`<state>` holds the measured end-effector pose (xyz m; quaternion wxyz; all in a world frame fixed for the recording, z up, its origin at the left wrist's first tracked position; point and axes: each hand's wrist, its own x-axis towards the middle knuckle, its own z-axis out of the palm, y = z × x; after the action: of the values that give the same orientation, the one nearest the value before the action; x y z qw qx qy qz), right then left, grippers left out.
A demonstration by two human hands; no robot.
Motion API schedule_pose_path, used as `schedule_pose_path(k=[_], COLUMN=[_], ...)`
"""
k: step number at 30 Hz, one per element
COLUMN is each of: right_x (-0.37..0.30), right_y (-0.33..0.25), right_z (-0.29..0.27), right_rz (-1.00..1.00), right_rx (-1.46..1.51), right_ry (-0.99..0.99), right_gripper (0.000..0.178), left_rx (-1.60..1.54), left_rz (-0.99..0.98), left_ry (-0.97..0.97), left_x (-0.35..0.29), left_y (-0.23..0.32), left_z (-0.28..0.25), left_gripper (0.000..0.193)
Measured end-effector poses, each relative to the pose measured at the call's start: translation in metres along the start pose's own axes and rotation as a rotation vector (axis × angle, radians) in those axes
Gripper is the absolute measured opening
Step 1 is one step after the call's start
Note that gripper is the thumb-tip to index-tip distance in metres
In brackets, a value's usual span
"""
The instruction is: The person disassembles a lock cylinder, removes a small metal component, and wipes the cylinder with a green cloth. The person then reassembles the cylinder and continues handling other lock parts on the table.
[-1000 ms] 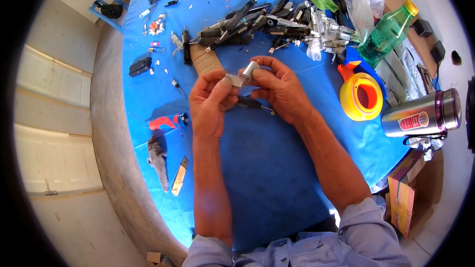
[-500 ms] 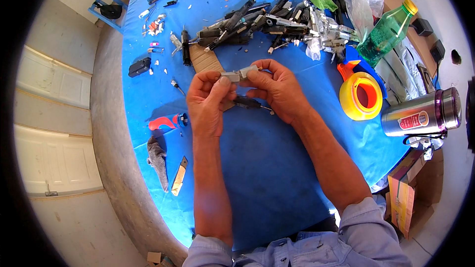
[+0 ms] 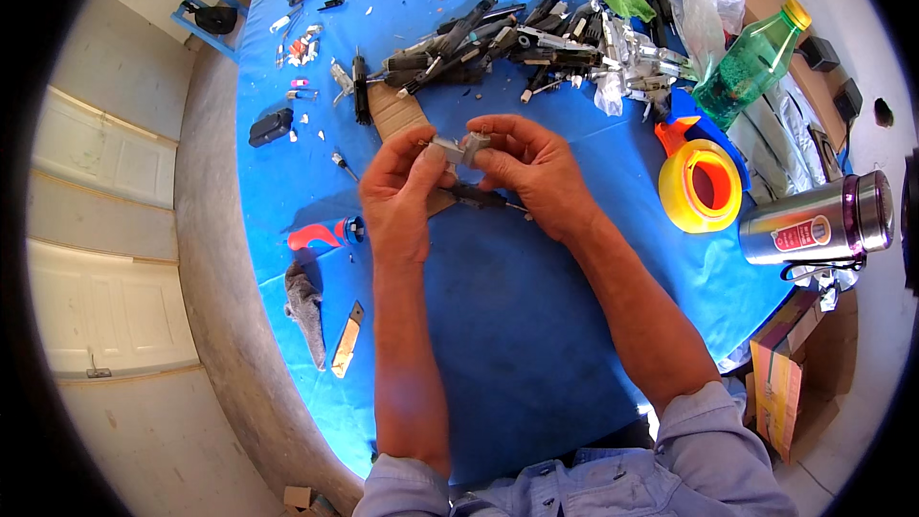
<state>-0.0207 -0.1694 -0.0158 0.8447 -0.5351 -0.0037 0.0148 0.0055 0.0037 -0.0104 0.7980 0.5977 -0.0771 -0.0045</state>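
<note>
Both of my hands meet over the middle of a round table with a blue cover. My left hand and my right hand pinch the two ends of a small grey metal part between fingertips and thumbs. Under my hands a dark slim tool lies on the cover. A brown cardboard piece sits just beyond my left hand. Behind that a heap of black and silver tool parts stretches across the table.
A yellow tape roll with an orange and blue dispenser lies right of my hands, a steel flask and a green plastic bottle farther right. A red-handled tool, a grey rag and a utility knife lie left. Cardboard boxes stand at lower right.
My fingers have shifted on the small grey part, turning it flatter between both hands. The hands stay in the same place above the table.
</note>
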Motion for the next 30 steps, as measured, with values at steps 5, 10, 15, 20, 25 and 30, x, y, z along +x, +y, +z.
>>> schedule_pose_path(k=[5,10,15,20,25,30], right_x=[-0.0009,-0.0002,0.0,-0.0022,-0.0035,-0.0025], right_y=[-0.0016,-0.0011,-0.001,-0.0005,-0.0042,-0.0054], right_z=[0.0015,0.0008,0.0004,0.0003,-0.0008,-0.0023], right_rz=[0.004,0.005,-0.002,-0.006,0.047,0.043], right_rx=[-0.005,0.013,0.0,0.022,0.026,0.03], right_ry=[0.009,0.038,-0.001,-0.048,-0.039,-0.023], right_gripper=[0.035,0.035,0.033,0.035,0.037,0.038], left_rx=[0.02,-0.003,-0.007,-0.02,0.031,0.053], left_rz=[-0.011,-0.007,-0.031,-0.057,-0.067,-0.052], left_ry=[-0.023,0.0,-0.025,-0.024,-0.005,-0.019], left_x=[-0.0009,0.0002,0.0013,0.0006,0.0002,-0.0008], left_y=[0.0011,0.0018,-0.0022,-0.0007,0.0012,0.0017], left_z=[0.0004,0.0031,-0.0016,0.002,0.0049,0.0074], left_gripper=[0.03,0.031,0.03,0.026,0.028,0.029])
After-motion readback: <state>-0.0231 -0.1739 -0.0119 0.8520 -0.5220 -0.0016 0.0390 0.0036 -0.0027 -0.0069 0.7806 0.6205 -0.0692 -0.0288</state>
